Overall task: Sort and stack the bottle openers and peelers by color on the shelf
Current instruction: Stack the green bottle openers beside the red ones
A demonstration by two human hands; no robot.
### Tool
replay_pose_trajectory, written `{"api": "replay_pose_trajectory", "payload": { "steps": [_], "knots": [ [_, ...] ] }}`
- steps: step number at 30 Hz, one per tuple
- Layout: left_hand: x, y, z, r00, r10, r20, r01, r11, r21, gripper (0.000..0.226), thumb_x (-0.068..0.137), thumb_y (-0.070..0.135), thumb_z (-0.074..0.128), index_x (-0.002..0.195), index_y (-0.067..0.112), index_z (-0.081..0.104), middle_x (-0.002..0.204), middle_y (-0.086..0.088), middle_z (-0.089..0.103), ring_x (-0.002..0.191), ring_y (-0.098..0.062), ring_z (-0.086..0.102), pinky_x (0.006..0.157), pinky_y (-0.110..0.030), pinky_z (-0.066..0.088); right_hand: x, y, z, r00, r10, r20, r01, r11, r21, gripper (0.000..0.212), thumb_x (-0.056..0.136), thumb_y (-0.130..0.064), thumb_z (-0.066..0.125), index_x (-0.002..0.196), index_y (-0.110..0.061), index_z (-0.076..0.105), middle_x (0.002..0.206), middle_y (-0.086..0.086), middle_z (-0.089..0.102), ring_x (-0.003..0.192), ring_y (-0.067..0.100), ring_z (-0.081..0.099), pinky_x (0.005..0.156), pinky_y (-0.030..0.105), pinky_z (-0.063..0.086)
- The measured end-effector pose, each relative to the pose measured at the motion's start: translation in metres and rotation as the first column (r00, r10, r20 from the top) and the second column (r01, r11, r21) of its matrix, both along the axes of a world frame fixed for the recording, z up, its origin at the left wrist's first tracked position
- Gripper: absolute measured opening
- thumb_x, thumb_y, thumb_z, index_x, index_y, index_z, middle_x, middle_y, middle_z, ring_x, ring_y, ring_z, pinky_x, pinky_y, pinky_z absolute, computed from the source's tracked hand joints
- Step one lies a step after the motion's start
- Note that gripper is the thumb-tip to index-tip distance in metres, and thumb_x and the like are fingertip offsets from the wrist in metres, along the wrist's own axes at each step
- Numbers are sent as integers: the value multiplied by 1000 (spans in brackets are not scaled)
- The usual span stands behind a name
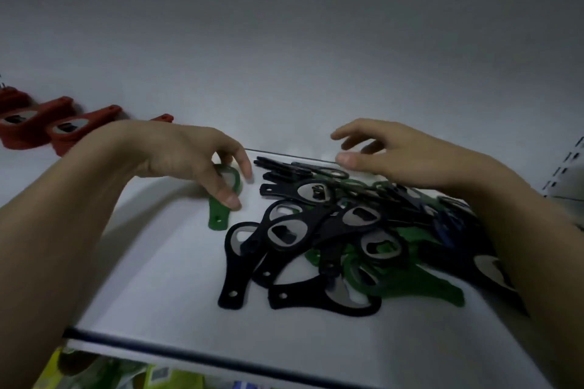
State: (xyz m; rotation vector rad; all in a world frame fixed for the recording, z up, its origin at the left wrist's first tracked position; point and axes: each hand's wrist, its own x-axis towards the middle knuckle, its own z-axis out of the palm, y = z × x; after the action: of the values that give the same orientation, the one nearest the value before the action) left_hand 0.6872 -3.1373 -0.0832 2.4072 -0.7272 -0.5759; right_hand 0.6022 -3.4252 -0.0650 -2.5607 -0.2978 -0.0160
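Sorting is partly done, judging by how things lie on the shelf (164, 278). Red bottle openers (41, 126) stand in a row along the far left, already grouped by colour. One green bottle opener (221, 202) lies apart from the rest, left of the heap, and the left hand (189, 161) rests on it: thumb tip and a fingertip press down on its handle and ring, fingers bent over it. Whether that grip has actually closed round the opener I cannot tell; it looks more like a press or a slide than a lift.

The right hand (395, 158) hovers over the far side of the mixed pile (347, 237), fingers spread and relaxed, holding nothing.

What is left is most of the job. The pile in the middle and to the right is a tangle of black bottle openers (284, 237) lying across more green ones (420, 281) (some dark blue pieces may be in there on the right, though the light is too dim to be sure). None of the black or green ones is stacked yet. I cannot make out any peelers with certainty. Below the near edge of the shelf, some yellow packaging (57, 369) shows on a lower level.
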Motion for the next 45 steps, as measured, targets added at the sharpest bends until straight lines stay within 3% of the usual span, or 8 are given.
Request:
{"api": "replay_pose_trajectory", "payload": {
  "steps": [5,10,17,21,27,32,40,45],
  "knots": [
    [1,21,-3,988,151,-18,-148,917,-370,89,21,56,96,101,21,76,103,0,76,98,-12,71,82,-20,52,-14,-6,14,938,-36,-344,-87,938,-334,74,61,-66,73,130,-47,51,131,-17,52,114,7,54,100,32,43],
    [-15,-13,15,920,283,-271,-369,390,-844,25,77,17,76,100,13,67,88,0,73,81,-7,70,70,-18,54,-4,16,-7,991,112,-67,-121,981,-152,53,84,-50,70,132,-36,54,128,-11,54,107,7,57,93,26,45],
    [-19,-136,38,927,237,-289,-347,257,-902,17,91,-1,64,107,0,60,89,-10,62,52,-4,61,56,-17,53,-5,-51,17,970,-221,97,215,974,65,13,98,-13,57,103,-13,69,93,4,71,71,16,66,53,20,52],
    [-19,-158,5,944,142,-298,-329,344,-879,26,90,-6,62,115,4,64,107,-12,67,84,-17,68,70,-23,59,-2,-75,-6,942,-296,159,305,952,-37,17,95,-12,61,82,-19,71,75,-2,71,57,9,60,57,19,46],
    [-21,-155,-4,923,34,-382,-355,450,-819,13,97,-4,51,107,5,48,102,-22,73,86,-33,74,71,-35,62,1,-83,-20,943,-329,-56,292,894,-341,24,90,-34,68,98,-12,74,99,3,72,91,18,65,87,35,53],
    [-24,-153,-6,932,90,-351,-341,545,-766,14,101,1,45,111,11,47,103,-11,75,75,-27,74,55,-34,59,-1,-88,-21,947,-318,-44,294,914,-278,30,95,-32,61,89,-5,72,86,4,71,76,19,64,75,35,51],
    [-20,-141,-3,931,115,-346,-348,563,-750,20,101,9,50,115,7,63,108,-6,73,75,-19,73,55,-24,54,-7,-81,-11,944,-250,218,195,950,244,22,104,-18,44,91,-15,62,73,-1,63,59,12,54,56,19,43],
    [-24,-142,5,938,-4,-347,-276,597,-754,27,104,25,48,121,9,62,114,-8,73,85,-23,73,62,-26,56,-16,-66,2,939,-276,204,66,728,682,17,97,-15,57,93,-8,72,66,4,64,49,12,39,44,21,30]
  ]
}}
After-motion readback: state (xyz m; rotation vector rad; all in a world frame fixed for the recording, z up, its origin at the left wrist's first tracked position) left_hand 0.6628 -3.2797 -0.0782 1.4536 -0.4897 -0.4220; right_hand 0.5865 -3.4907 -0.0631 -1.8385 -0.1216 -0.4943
